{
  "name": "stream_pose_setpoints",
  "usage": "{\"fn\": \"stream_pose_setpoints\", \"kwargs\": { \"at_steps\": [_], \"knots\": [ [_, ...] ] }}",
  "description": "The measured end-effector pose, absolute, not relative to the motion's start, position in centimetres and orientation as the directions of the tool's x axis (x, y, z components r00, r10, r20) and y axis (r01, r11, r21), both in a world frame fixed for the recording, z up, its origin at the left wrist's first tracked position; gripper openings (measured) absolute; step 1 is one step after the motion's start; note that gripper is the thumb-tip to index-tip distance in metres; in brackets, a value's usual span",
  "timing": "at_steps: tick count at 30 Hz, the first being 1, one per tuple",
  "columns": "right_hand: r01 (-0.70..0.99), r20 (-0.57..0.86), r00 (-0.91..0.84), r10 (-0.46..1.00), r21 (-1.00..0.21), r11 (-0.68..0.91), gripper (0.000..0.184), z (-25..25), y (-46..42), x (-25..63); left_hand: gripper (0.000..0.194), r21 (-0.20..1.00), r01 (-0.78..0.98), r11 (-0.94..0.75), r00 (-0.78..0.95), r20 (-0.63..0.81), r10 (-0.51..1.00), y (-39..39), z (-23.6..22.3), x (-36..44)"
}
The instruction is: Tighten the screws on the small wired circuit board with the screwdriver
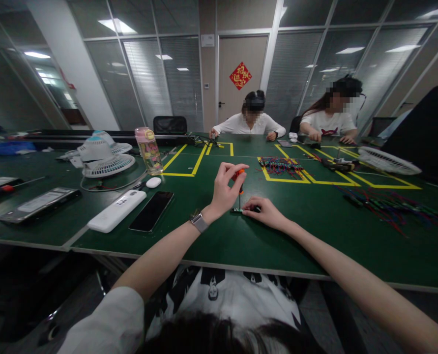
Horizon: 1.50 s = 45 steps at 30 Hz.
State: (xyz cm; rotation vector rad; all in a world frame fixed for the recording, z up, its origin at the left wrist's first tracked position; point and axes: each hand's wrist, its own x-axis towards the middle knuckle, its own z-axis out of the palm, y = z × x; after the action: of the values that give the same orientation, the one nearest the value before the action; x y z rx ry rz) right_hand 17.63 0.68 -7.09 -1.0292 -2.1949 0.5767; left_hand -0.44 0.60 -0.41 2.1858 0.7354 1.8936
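Observation:
My left hand (225, 189) is closed around the orange handle of a screwdriver (241, 190). The screwdriver stands upright, its thin shaft reaching down to a small green circuit board (236, 210) on the table. From the right, the fingers of my right hand (266, 213) pinch the end of this board and hold it against the surface. A small black part (256, 209) shows by the right fingers; I cannot tell whether it is joined to the board.
Left of my hands lie a black phone (151, 211), a white power bank (117, 210) and a hard drive (38, 204). Beyond are a bottle (148, 151) and white fan (108, 164). Wired boards (281, 166) lie ahead, more wires (392, 204) to the right. Two people sit opposite.

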Motion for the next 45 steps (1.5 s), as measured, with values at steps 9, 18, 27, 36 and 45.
{"fn": "stream_pose_setpoints", "kwargs": {
  "at_steps": [9, 18, 27, 36, 45],
  "knots": [
    [0.518, 0.356, -0.49, 0.796, -0.615, 0.594, 0.017, -7.13, 0.7, 17.65, 0.027, 0.429, 0.217, -0.877, 0.115, 0.881, 0.459, 0.74, -0.43, -0.51],
    [0.525, 0.349, -0.489, 0.799, -0.613, 0.59, 0.016, -7.02, 0.65, 17.61, 0.026, 0.427, 0.268, -0.864, 0.107, 0.878, 0.467, 0.64, -0.41, -0.48],
    [0.513, 0.352, -0.494, 0.795, -0.62, 0.593, 0.017, -7.04, 0.64, 17.64, 0.029, 0.445, 0.2, -0.873, 0.135, 0.87, 0.474, 0.71, -0.47, -0.49],
    [0.512, 0.362, -0.487, 0.795, -0.62, 0.595, 0.016, -7.2, 0.7, 17.69, 0.023, 0.414, 0.278, -0.867, 0.09, 0.887, 0.453, 0.63, -0.47, -0.47],
    [0.51, 0.351, -0.495, 0.795, -0.623, 0.593, 0.017, -7.19, 0.77, 17.71, 0.028, 0.434, 0.189, -0.881, 0.117, 0.88, 0.459, 0.62, -0.43, -0.53]
  ]
}}
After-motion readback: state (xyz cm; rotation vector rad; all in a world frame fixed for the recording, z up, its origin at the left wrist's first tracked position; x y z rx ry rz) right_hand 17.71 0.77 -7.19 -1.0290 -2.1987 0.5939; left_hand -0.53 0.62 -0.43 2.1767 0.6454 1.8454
